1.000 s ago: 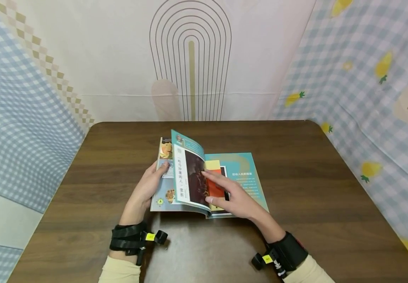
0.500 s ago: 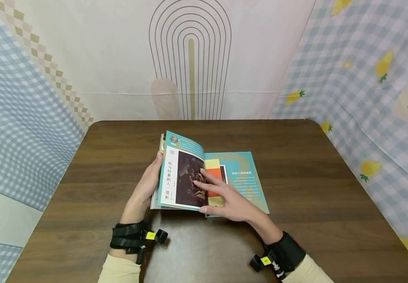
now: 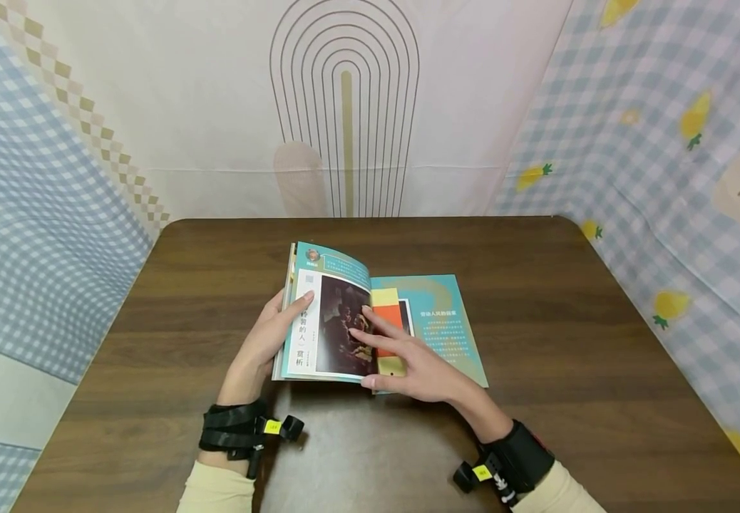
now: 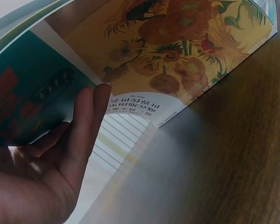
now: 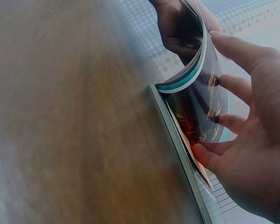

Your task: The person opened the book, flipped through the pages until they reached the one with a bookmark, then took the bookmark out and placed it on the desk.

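Note:
An open softcover book [image 3: 443, 303] shows a turquoise right page and a left page [image 3: 341, 356] with a dark painting. My left hand [image 3: 259, 349] grips the raised left stack, thumb on top and fingers beneath. Sunflowers are printed on the book's underside [image 4: 177, 35] in the left wrist view, where the fingers of the left hand [image 4: 51, 172] lie against it. My right hand [image 3: 424, 367] rests spread fingertips on the painting near the spine. From the right wrist, those extended fingers [image 5: 235, 88] touch the curved page, and part of the left hand shows behind the book.
The brown wooden table [image 3: 569, 320] extends around the book. A pale cloth [image 3: 216, 107] with printed arches hangs behind it, with blue checked cloth [image 3: 43, 185] at both sides. Black camera straps [image 3: 517, 456] circle both wrists.
The lifted leaf has swung left and down onto the left stack. My left thumb moved off the lower page and now lies on this leaf; right fingertips slid slightly left.

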The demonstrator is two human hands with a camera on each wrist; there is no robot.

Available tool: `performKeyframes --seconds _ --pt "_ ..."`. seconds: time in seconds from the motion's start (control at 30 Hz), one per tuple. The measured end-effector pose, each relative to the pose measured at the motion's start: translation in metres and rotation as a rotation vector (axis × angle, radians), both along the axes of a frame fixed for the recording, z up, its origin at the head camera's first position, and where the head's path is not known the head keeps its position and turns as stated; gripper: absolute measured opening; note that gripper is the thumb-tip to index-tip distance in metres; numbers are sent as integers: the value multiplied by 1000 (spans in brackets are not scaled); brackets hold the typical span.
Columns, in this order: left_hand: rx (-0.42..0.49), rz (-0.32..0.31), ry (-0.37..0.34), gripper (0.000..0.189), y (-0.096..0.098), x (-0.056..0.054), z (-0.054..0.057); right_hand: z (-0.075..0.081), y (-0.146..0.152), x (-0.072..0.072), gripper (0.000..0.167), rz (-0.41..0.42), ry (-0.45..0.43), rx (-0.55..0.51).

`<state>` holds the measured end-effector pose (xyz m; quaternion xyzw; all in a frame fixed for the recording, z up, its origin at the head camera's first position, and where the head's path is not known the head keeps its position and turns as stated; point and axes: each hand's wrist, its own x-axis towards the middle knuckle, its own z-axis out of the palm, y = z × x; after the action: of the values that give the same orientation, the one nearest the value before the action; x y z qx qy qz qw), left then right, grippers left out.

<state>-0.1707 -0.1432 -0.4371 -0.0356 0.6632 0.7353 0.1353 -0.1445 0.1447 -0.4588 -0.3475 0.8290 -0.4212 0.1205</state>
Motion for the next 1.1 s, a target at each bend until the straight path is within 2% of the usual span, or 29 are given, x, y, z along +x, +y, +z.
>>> performKeyframes --seconds 0.43,1.1 --pt "-24 -2 -4 61 0 0 1 -1 0 -1 71 2 -15 -2" --pt "-65 18 -26 54 0 -1 0 1 0 -1 71 2 -16 1"
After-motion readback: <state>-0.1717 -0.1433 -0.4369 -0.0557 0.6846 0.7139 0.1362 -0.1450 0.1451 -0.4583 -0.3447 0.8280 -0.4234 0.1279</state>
